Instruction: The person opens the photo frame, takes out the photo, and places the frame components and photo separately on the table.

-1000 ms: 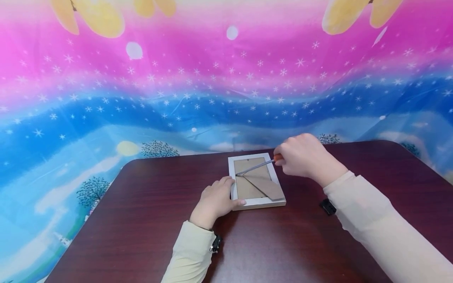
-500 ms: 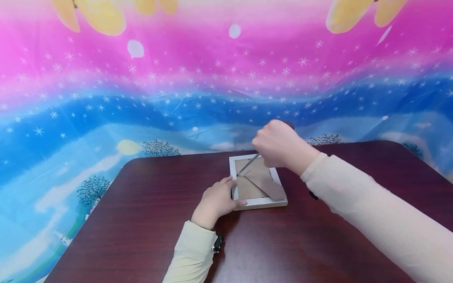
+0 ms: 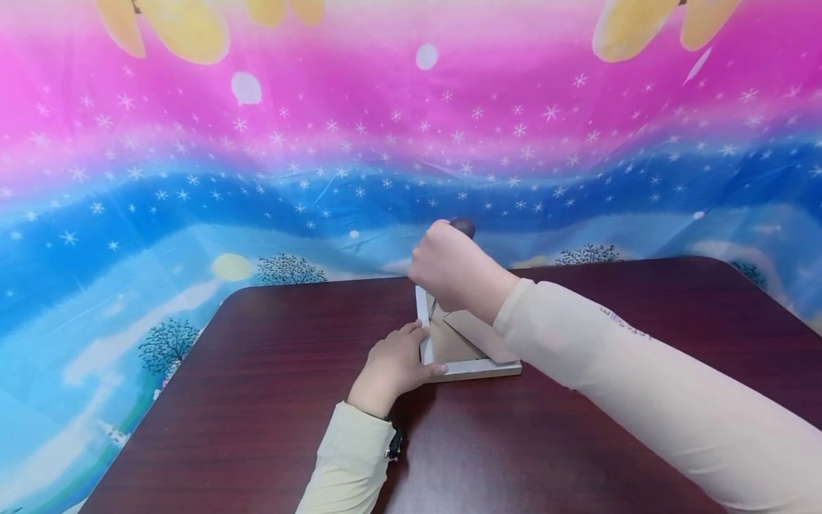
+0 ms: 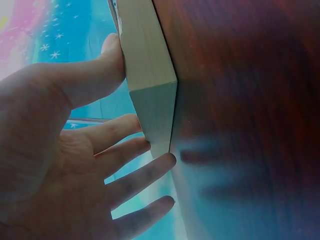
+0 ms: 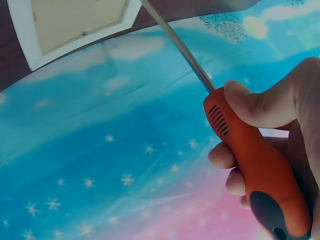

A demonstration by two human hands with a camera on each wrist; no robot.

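Near the table's [image 3: 270, 357] far edge, steadied the picture frame [image 3: 478, 368] with spread left hand [image 3: 394, 360] and gripped the screwdriver [image 5: 252, 145] in right hand [image 3: 452, 264], apparently prying at the backing board [image 3: 451, 345], likely needing controlled leverage next.

Head view: right grip [image 3: 452, 268] and sleeve [image 3: 616, 371] hide the picture frame [image 3: 478, 368]'s far right and most of the screwdriver [image 3: 464, 228]; sleeve lettering [image 3: 626, 323] illegible. Right wrist view: picture frame, screwdriver tip cut off at top. Left grip [image 4: 65, 155] cropped, left wrist view.
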